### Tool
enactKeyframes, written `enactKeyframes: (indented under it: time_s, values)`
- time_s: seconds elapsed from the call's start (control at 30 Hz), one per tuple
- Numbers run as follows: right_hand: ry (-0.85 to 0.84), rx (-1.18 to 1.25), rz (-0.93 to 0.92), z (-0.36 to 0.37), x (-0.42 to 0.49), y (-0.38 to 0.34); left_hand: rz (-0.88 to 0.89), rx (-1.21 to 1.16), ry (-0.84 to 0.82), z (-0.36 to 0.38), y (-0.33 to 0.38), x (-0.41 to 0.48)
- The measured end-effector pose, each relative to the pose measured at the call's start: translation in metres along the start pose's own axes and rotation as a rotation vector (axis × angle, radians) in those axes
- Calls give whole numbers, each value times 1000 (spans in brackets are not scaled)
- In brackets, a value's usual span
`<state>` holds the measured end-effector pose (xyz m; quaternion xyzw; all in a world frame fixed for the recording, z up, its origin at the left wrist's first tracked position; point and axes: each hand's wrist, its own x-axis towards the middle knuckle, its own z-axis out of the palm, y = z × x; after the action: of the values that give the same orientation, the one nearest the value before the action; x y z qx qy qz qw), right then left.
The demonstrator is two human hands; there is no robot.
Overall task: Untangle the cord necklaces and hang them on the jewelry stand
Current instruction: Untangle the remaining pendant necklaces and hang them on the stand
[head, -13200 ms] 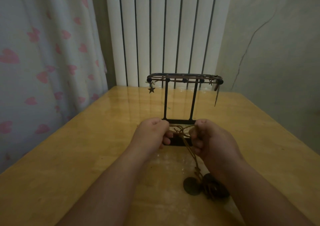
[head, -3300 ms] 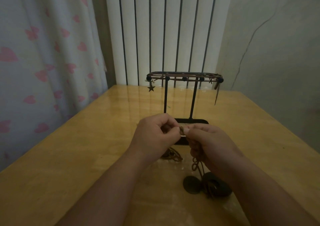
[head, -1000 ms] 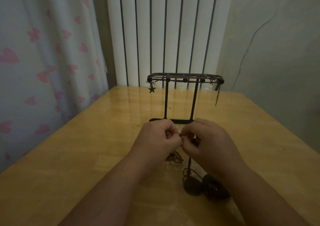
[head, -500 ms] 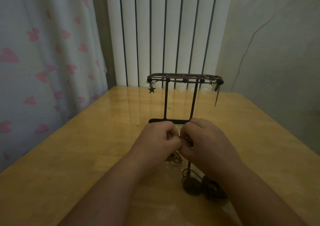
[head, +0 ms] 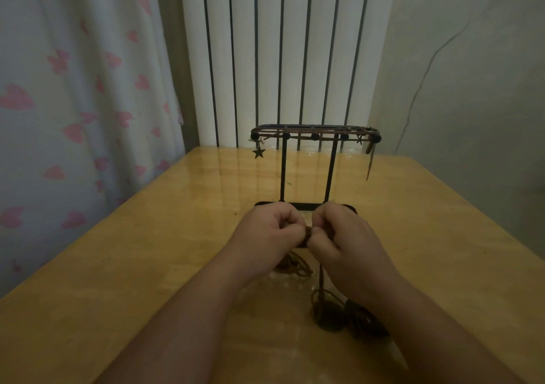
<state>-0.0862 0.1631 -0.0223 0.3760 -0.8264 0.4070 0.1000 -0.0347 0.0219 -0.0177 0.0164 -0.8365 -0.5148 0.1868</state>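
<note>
Head view, wooden counter, black jewelry stand upright on it, my left hand and right hand before its base, fingers curled, pinching the tangled cord necklaces between them; dark pendants lying by my right wrist

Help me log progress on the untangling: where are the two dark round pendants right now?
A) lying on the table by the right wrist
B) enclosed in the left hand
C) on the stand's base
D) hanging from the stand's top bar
A: the round pendants lie on the table beside the wrist of the right hand, with their cord rising to it.
</note>
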Motion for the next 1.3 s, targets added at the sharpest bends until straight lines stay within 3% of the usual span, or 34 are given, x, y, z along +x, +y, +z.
enactKeyframes:
  time_s: [0.13, 0.43, 0.67, 0.97, 1.3]
  values:
    - [65, 366, 103, 1, -1, -3, -47, -132, 3, 0, 1, 0]
    - [131, 278, 100, -3, -1, 6, -9, -30, 77, 0, 1, 0]
    - [105, 91, 46, -1, 1, 3, 19, 29, 34, 0, 0, -1]
    - [0, 602, 320, 1, -2, -2, -47, -99, 30, 1, 1, 1]
    - [-3, 539, 252, -1, 0, 2, -56, -85, 82, -1, 1, -1]
